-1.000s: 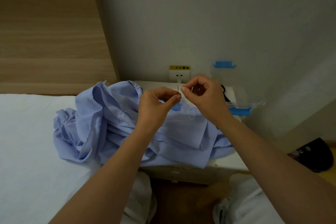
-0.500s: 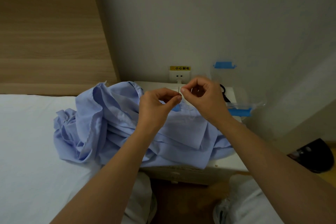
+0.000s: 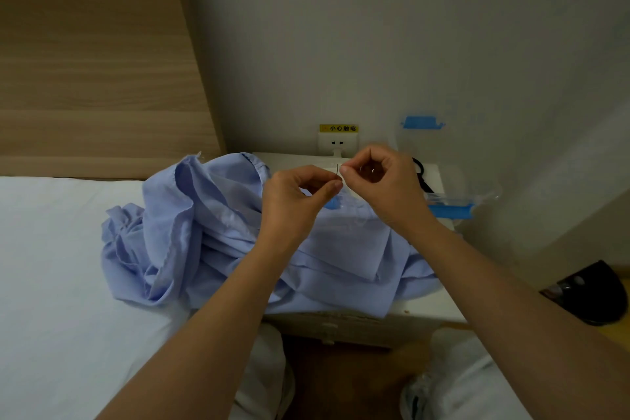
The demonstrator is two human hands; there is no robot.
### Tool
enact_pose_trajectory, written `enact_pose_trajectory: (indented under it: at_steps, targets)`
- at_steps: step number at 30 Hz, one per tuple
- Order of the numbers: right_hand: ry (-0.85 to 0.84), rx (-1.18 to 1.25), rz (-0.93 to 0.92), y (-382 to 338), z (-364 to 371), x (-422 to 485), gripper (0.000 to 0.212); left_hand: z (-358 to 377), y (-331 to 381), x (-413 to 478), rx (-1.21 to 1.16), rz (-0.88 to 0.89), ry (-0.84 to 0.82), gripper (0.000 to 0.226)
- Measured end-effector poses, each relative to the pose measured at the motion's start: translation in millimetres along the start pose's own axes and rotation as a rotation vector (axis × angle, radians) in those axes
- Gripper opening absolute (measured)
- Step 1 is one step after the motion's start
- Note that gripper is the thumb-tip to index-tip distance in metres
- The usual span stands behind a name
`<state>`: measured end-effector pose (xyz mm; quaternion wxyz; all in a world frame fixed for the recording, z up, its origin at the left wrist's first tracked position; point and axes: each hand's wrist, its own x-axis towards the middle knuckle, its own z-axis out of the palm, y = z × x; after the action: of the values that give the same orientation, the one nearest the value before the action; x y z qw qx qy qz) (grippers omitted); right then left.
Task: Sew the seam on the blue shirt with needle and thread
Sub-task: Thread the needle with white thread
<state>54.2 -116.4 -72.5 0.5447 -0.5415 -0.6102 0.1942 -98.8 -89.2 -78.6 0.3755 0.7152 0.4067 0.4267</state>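
Note:
The crumpled blue shirt (image 3: 211, 235) lies across the bed edge and the white bedside cabinet (image 3: 439, 307). Above it, my left hand (image 3: 293, 201) pinches a thin needle (image 3: 337, 171) upright between thumb and forefinger. My right hand (image 3: 381, 187) is right beside the needle's top, thumb and forefinger pinched together as if on a thread end; the thread itself is too fine to see. A small blue spool (image 3: 332, 203) shows just below my hands on the shirt.
A clear plastic sewing box with blue clips (image 3: 450, 204) stands open at the cabinet's right, with black scissors (image 3: 421, 177) beside it. A wall socket (image 3: 337, 143) sits behind. White bed (image 3: 51, 266) at left, wooden headboard behind it, dark object (image 3: 589, 293) on the floor right.

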Motion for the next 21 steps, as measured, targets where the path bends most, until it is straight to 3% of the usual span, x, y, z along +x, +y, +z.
enact_pose_trajectory:
  at_steps: [21]
  targets:
    - [-0.027,0.018,0.009,3.6,-1.5,0.3,0.008,-0.2,-0.6,-0.2,0.018,0.005,0.006,0.005]
